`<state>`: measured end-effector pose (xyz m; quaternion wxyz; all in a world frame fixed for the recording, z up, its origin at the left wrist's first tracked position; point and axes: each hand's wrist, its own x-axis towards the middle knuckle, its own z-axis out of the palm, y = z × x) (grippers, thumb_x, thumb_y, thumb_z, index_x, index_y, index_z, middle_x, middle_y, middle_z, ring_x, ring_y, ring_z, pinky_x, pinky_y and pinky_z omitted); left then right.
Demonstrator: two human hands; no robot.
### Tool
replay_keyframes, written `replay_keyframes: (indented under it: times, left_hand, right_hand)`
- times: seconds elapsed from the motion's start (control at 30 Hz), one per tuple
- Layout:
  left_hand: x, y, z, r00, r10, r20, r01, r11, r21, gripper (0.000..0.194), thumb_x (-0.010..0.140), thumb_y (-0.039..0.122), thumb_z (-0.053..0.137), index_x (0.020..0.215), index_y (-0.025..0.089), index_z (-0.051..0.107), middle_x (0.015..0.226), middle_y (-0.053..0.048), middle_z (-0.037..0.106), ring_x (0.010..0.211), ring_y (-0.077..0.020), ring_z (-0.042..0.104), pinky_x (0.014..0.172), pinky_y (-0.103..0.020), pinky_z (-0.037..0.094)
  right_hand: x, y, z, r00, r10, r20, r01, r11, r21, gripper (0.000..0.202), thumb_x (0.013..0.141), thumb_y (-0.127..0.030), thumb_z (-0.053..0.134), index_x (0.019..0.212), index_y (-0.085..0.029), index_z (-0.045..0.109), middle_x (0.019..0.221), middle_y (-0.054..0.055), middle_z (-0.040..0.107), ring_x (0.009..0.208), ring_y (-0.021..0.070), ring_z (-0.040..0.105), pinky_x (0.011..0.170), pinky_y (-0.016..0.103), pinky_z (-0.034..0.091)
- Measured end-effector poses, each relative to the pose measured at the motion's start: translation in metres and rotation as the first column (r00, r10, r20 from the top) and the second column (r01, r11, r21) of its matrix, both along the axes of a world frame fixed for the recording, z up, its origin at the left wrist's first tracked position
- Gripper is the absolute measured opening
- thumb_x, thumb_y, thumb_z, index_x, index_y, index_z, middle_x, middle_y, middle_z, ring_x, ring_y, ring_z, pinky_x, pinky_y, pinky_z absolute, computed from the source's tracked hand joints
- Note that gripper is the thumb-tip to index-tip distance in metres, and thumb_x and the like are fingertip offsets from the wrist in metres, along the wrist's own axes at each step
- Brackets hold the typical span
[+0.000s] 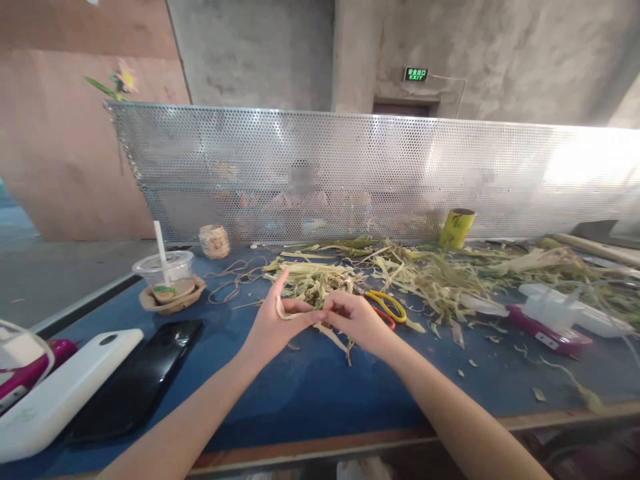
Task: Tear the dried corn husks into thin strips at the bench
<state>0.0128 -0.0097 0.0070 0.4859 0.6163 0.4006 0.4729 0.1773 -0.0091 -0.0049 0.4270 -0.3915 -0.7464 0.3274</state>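
Over the middle of the blue table [320,407], my left hand [277,323] and my right hand [353,317] meet at their fingertips. Both pinch a pale strip of dried husk [289,312], which curves up past my left thumb. The strip's far end is hidden by my fingers. Thin ends of plant fibre [337,339] hang below the pinch. Right behind my hands lies a heap of shredded dry leaves [305,279]. Scissors with yellow and red handles [390,303] rest just beyond my right hand.
At the left are a plastic cup [165,267] with a straw, twine [237,280], a black phone [140,377] and a white power bank [75,393]. More husks [435,277], a yellow roll [457,230] and a magenta power strip [550,333] lie right. A perforated metal screen [350,173] stands behind.
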Motion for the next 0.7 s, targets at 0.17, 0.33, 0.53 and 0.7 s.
replay_keyframes:
  times: [0.17,0.33,0.53,0.7]
  left_hand:
    - [0.002,0.000,0.000,1.000,-0.008,-0.020,0.007,0.997,-0.078,0.111,0.059,0.028,0.075,0.141,0.013,0.001,0.064,-0.001,0.068,0.067,-0.0209,0.065,0.065,-0.032,0.046]
    - [0.000,0.001,-0.002,0.990,-0.137,-0.040,0.130,0.981,-0.143,0.116,0.062,0.027,0.073,0.139,0.010,-0.012,0.065,-0.003,0.069,0.069,-0.0220,0.066,0.067,-0.032,0.045]
    - [0.001,0.001,-0.004,0.987,-0.128,-0.098,0.115,0.985,-0.131,0.112,0.065,0.032,0.070,0.139,0.012,-0.011,0.066,-0.003,0.068,0.070,-0.0220,0.065,0.062,-0.031,0.044]
    - [-0.008,0.005,0.001,0.988,-0.106,-0.110,0.098,0.993,-0.072,0.103,0.067,0.033,0.069,0.141,0.018,-0.001,0.083,-0.007,0.071,0.080,-0.0221,0.065,0.073,-0.034,0.046]
  right_hand:
    - [0.004,0.001,0.002,0.993,-0.006,0.118,0.001,0.999,0.043,0.014,0.078,-0.023,0.051,0.065,-0.018,0.054,0.058,-0.004,0.045,0.054,0.0085,0.038,0.050,0.020,0.029]
    - [0.004,0.002,0.002,0.990,0.119,0.069,-0.116,0.992,-0.058,0.017,0.080,-0.026,0.048,0.067,-0.017,0.054,0.062,-0.002,0.052,0.052,0.0077,0.038,0.048,0.020,0.029]
    - [0.002,0.001,0.003,0.997,0.078,-0.016,-0.079,0.994,-0.076,0.018,0.078,-0.028,0.052,0.064,-0.017,0.051,0.061,-0.002,0.054,0.052,0.0084,0.044,0.051,0.021,0.033]
    - [0.006,0.005,0.006,0.989,0.056,-0.139,-0.088,0.967,-0.239,0.019,0.080,-0.036,0.048,0.071,-0.020,0.044,0.050,-0.006,0.048,0.041,0.0095,0.046,0.042,0.021,0.033]
